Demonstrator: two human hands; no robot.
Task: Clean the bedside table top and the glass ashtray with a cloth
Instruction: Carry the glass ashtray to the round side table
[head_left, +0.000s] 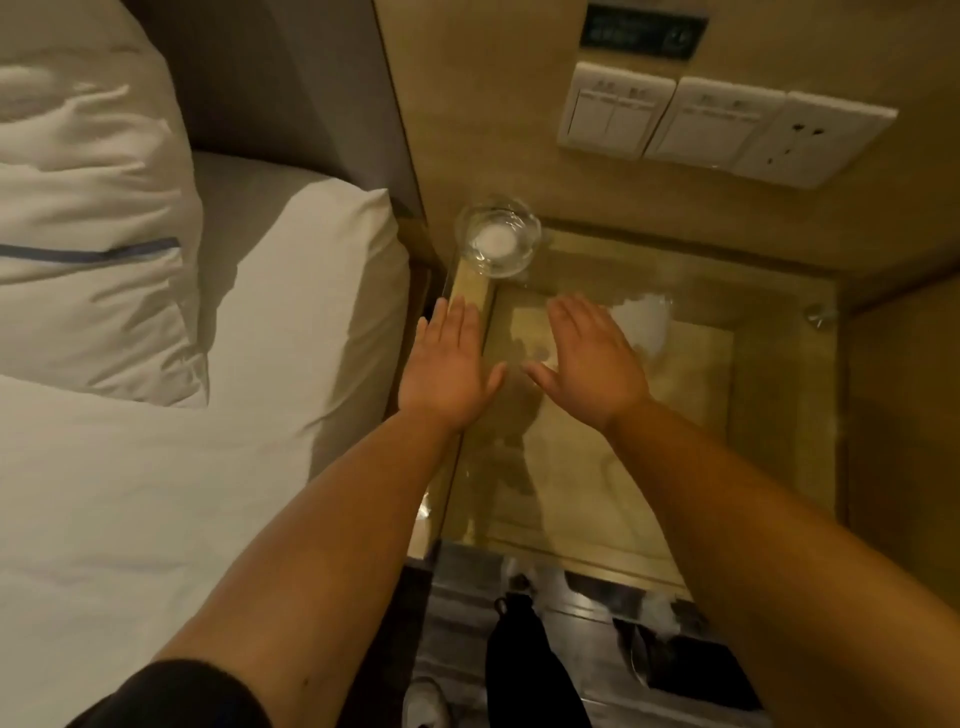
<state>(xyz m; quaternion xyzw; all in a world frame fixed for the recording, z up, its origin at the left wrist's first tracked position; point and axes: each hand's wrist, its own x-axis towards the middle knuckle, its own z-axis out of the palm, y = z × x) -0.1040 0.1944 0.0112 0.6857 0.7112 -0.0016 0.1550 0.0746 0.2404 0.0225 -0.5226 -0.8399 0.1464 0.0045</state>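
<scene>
1. The ashtray (497, 240) is sitting at the far left corner of the glass table top (737, 415).
2. The left hand (448, 364) is hovering flat, fingers spread, holding nothing, over the table's left edge.
3. The right hand (592, 358) is doing likewise, near a white cloth (644, 322).
4. A bed (156, 441) is lying alongside.

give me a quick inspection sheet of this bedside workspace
surface: glass table top reflective, with a pale patch past the right hand
job's things: glass ashtray upright at the far left corner; no cloth seen
clutter: nothing seen
grippers: left hand and right hand flat, open, empty, above the top
cables: nothing seen
surroundings: bed with white pillow on the left; wall switches and socket behind
</scene>
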